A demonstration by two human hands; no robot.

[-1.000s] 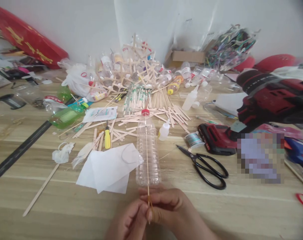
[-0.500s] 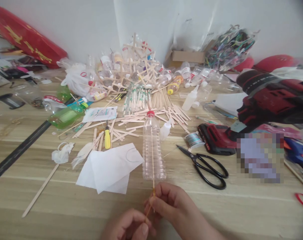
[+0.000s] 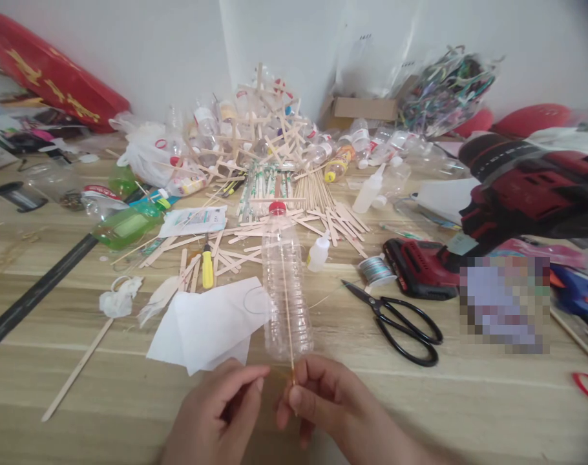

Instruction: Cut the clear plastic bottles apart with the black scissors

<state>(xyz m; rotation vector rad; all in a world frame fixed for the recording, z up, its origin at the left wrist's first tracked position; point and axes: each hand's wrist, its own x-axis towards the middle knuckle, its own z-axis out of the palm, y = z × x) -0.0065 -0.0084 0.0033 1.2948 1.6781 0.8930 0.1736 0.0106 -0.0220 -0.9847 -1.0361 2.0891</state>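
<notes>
A clear ribbed plastic bottle with a red cap is in front of me, its base towards my hands. A thin, straight tan strand runs along the bottle to its base; whether it is a skewer or a taut band I cannot tell. My right hand pinches its near end, which looks orange, between thumb and index finger. Just left of it, apart from the strand, my left hand has its fingers curled and thumb close to the index finger. Whatever it may hold is hidden. A flat wooden stick lies crosswise by the cap.
White paper sheets lie left of the bottle, a yellow-handled screwdriver beyond. Black scissors, a wire spool and a red-black drill are at right. Wooden sticks and plastic bottles crowd the back.
My left hand has drawn away from the right hand to the left, off the orange strand end. The bottle has shifted left and a little towards me. My right hand keeps its pinch.
</notes>
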